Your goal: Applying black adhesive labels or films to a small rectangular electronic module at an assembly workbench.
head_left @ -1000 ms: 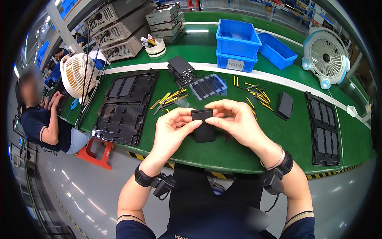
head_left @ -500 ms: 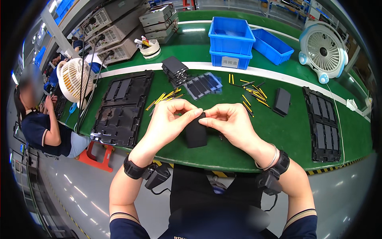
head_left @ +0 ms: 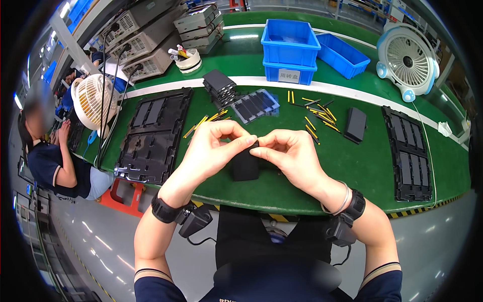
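Observation:
A flat black rectangular piece [head_left: 245, 168] hangs between my hands, near the table's front edge. The thumb and forefinger of my left hand [head_left: 217, 150] are pinched at its upper edge. My right hand [head_left: 292, 155] pinches the same edge from the other side, the two sets of fingertips almost touching. Whatever small part may sit between the fingertips is hidden. Beyond my left hand lie several thin yellow-and-black strips [head_left: 217, 116]; more strips [head_left: 322, 117] are scattered past my right hand. A black rectangular block [head_left: 355, 125] rests to the right of them.
Black trays holding flat dark pieces stand at left [head_left: 151, 146] and right [head_left: 406, 156]. Farther back are a stack of black pieces [head_left: 219, 84], a clear sheet with dark strips [head_left: 254, 106], blue bins [head_left: 290, 48] and a fan [head_left: 408, 60]. A co-worker [head_left: 55, 156] sits at left.
My hands stay pinched at the piece's upper edge, with a slight shift of the left arm leftward. The co-worker's hand has lowered.

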Demonstrator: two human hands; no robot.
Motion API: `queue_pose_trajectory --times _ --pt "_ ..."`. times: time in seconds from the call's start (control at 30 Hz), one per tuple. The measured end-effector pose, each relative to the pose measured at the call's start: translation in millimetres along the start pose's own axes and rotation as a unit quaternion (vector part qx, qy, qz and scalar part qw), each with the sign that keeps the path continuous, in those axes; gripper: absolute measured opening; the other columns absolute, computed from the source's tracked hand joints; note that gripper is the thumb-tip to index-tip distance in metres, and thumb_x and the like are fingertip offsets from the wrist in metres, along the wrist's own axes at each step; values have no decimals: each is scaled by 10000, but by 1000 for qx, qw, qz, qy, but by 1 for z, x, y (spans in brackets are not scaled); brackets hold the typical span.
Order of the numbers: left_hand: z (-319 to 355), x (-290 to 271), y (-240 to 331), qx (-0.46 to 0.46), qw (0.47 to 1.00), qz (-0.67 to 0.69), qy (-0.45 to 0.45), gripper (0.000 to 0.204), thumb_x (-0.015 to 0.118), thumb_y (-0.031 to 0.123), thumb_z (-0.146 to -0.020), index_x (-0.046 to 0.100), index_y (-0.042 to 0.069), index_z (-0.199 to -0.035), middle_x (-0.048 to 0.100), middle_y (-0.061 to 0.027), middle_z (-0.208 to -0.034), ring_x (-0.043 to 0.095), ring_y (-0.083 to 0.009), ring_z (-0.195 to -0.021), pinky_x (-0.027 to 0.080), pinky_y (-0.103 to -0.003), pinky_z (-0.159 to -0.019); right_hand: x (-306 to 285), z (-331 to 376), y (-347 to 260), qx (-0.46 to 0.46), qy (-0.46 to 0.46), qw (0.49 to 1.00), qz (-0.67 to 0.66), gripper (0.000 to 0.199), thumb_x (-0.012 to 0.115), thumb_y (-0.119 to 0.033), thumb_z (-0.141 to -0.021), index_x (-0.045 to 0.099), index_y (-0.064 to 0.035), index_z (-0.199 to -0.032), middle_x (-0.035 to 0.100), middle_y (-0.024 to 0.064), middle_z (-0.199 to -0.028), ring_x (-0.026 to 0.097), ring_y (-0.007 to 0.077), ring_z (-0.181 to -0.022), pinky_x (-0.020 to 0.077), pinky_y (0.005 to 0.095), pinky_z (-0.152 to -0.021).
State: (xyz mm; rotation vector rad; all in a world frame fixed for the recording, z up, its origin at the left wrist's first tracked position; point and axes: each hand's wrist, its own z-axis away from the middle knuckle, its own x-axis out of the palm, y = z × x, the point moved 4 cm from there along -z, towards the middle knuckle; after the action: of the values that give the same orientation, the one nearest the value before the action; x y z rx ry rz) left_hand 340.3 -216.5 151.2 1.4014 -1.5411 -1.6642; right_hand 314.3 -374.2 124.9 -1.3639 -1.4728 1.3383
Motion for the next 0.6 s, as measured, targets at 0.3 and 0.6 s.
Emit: queue_pose_trajectory --times 0.3,0.6 --pt "3 5 -27 -182 937 298 23 424 507 359 -921 566 -1 -1136 634 -96 -998 635 -167 -858 515 -304 -777 -7 -12 19 23 12 980 -197 205 694 -31 -769 618 -2 -957 644 47 -784 591 63 -697 474 191 -642" --pt "14 7 -27 -95 959 256 81 293 653 68 -824 596 6 -1105 640 -66 -977 622 -108 -853 540 -225 -687 -6 -10 13 20 2 987 -157 256 668 -14 -787 611 3 -1035 624 27 -804 574 52 -712 475 192 -651"
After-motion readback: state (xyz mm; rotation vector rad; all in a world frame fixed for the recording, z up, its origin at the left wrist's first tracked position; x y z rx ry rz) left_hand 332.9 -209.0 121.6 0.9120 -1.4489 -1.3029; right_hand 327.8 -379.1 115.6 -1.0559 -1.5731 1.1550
